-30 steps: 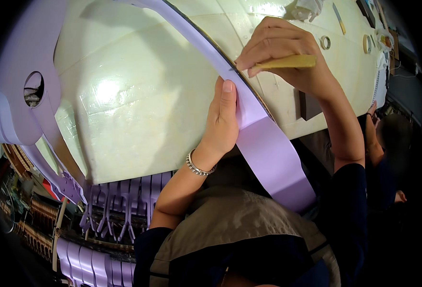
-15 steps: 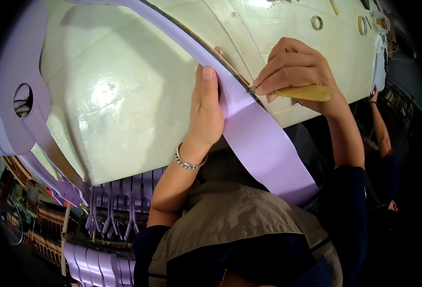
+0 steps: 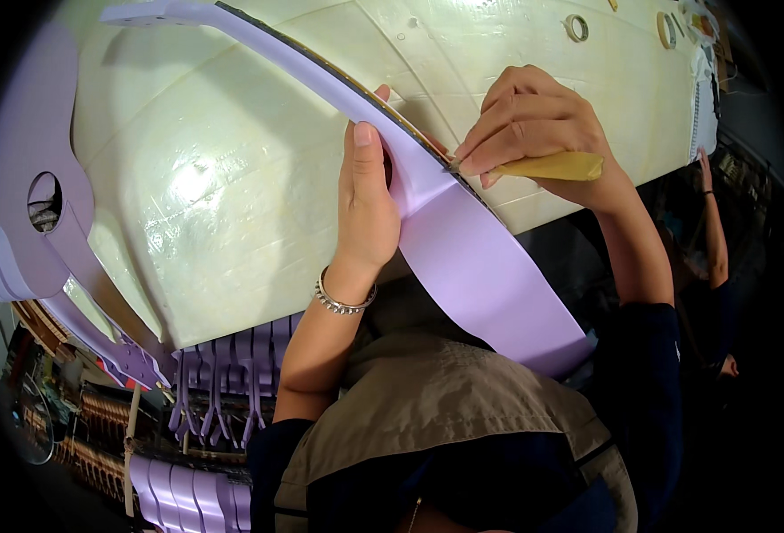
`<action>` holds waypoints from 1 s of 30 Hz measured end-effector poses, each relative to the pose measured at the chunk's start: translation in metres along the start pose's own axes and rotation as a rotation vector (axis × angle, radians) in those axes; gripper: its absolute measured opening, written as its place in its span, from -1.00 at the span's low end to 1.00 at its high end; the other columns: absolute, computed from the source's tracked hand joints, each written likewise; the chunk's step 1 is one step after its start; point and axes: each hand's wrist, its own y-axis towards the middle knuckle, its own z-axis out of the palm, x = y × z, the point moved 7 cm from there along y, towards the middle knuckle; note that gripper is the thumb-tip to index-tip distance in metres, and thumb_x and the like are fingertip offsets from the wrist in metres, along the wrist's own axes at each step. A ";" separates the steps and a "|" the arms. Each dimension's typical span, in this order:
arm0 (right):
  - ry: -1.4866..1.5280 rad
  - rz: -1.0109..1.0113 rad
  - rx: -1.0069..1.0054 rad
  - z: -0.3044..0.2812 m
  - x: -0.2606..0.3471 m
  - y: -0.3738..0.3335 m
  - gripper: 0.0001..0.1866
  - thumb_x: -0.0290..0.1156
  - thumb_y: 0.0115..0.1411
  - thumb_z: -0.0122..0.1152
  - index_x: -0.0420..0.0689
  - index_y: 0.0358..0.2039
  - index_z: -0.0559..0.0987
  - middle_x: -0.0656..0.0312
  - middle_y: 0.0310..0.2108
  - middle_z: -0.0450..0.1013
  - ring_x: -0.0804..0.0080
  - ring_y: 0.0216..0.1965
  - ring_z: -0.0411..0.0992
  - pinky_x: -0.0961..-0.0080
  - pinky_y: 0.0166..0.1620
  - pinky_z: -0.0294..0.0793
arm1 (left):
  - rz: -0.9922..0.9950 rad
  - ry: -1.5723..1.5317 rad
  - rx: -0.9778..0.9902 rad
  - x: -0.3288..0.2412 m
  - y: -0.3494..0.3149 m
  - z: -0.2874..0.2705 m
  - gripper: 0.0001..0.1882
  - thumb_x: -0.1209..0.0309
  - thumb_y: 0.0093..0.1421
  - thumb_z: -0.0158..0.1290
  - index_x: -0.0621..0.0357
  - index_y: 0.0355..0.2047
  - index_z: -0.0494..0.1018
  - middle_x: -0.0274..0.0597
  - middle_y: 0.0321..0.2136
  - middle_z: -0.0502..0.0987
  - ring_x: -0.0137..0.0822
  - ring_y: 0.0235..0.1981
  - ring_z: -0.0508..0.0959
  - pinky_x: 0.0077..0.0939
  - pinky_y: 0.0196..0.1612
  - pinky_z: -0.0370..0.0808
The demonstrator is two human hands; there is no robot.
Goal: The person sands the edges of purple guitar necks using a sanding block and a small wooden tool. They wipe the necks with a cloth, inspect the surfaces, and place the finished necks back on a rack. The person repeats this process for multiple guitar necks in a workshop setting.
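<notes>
Instrument, lilac and guitar-shaped (image 3: 494,266), is tipped side-up: curved body off the near edge of the pale, glossy, sheet-covered table (image 3: 232,293), by the olive-brown cloth apron (image 3: 418,373); neck slanting up and left over the table. Bare left hand (image 3: 370,209), studded silver bracelet (image 3: 343,308) at the wrist, wraps the neck close to the body, thumb on the near side. Right hand (image 3: 538,124), apart from the left, pinches a slim tool with tapered yellow handle (image 3: 556,167), fingertips at the neck's dark-edged strip (image 3: 267,32). Tool tip too small to make out. Far left: second lilac instrument with round soundhole (image 3: 19,213).
</notes>
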 end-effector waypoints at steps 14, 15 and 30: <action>0.165 0.872 -0.498 -0.047 -0.102 -0.067 -0.53 -0.16 0.10 0.19 -0.27 -0.11 0.42 0.13 -0.40 0.51 0.60 -0.55 0.34 0.62 -0.44 0.32 | 0.121 0.066 0.161 -0.007 -0.001 0.006 -0.03 0.41 0.02 0.18 0.45 0.17 -0.32 -0.11 -0.35 0.44 -0.29 -0.28 0.52 -0.44 -0.16 0.45; -0.105 0.902 -0.473 -0.051 -0.096 -0.079 -0.46 -0.12 0.07 0.22 -0.24 -0.05 0.39 0.06 -0.29 0.47 0.49 -0.44 0.38 0.53 -0.33 0.35 | 0.106 0.085 0.166 -0.009 -0.002 0.006 -0.04 0.46 0.03 0.15 0.46 0.17 -0.34 -0.13 -0.35 0.44 -0.32 -0.27 0.52 -0.46 -0.15 0.44; -0.006 0.532 -0.266 -0.020 -0.038 -0.072 -0.32 -0.07 -0.04 0.16 0.04 0.13 0.30 0.04 -0.10 0.29 0.16 -0.08 0.31 0.39 -0.06 0.30 | -0.068 0.006 0.081 -0.006 -0.002 0.006 -0.35 0.15 0.31 -0.28 0.29 0.22 -0.22 -0.02 -0.36 0.44 -0.10 -0.25 0.53 -0.28 -0.15 0.47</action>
